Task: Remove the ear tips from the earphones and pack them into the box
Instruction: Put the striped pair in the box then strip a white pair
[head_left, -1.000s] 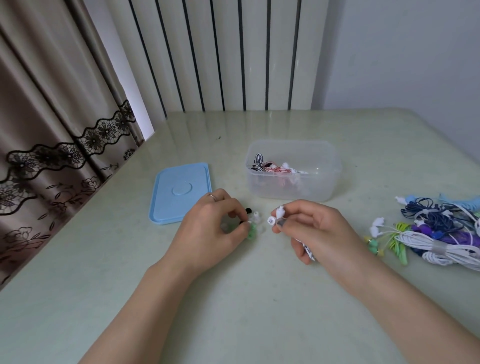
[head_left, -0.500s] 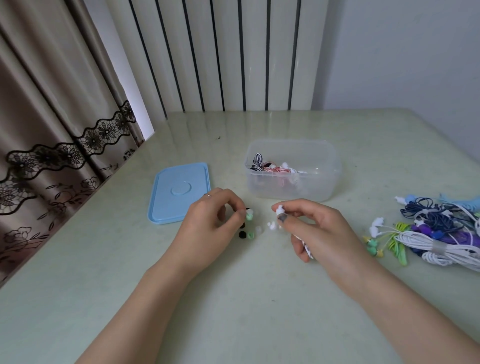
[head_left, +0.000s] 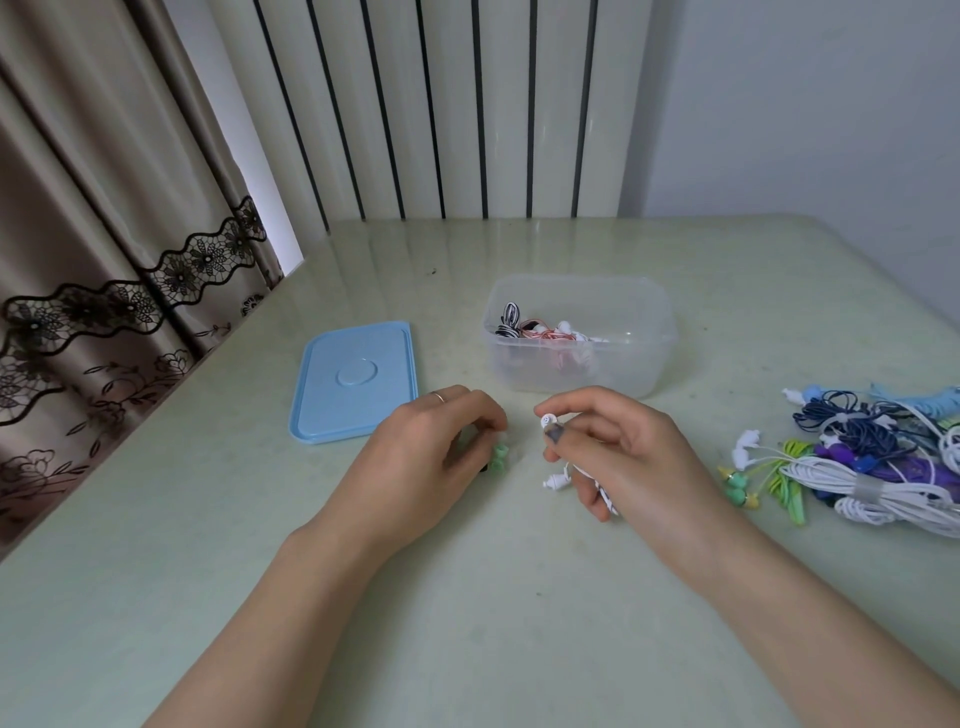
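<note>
Hanging at 9 o'clock, the curtain (head_left: 78, 249) is cut off by the left and top edges; its dark lace band runs off the frame.

The table (head_left: 467, 623) fills the lower frame, and its near edge is out of view.

The lid (head_left: 356, 380), pale blue, lies flat at 10 o'clock from the hands, apart from the box. A raised oval sits at its centre; no writing can be read on it.

The left hand (head_left: 415, 467) rests knuckles-up on the table with a ring on one finger. Its fingers are curled down over small ear tips (head_left: 500, 457). The green ones show at the fingertips, with a dark piece just below them. Whether the fingers pinch a tip or only cover the heap cannot be told, and the rest of the heap is hidden under the hand.

The right hand (head_left: 618, 457) is just beside the left, apart from it. Its thumb and forefinger pinch a white earbud (head_left: 546, 420) at the tip, and the lower fingers are curled round the white cord. A second white earbud (head_left: 557, 480) hangs below the hand, near the table. Whether either earbud carries an ear tip is too small to tell.

The box (head_left: 582, 338), clear plastic and open, stands at 12 o'clock from the right hand. Inside it lie coiled earphones, one striped black and white, one pinkish, blurred by the wall.

The bundle of earphones (head_left: 857, 457), white, navy, purple and green, lies at 3 o'clock and is cut off by the right edge. No labels are legible.
</note>
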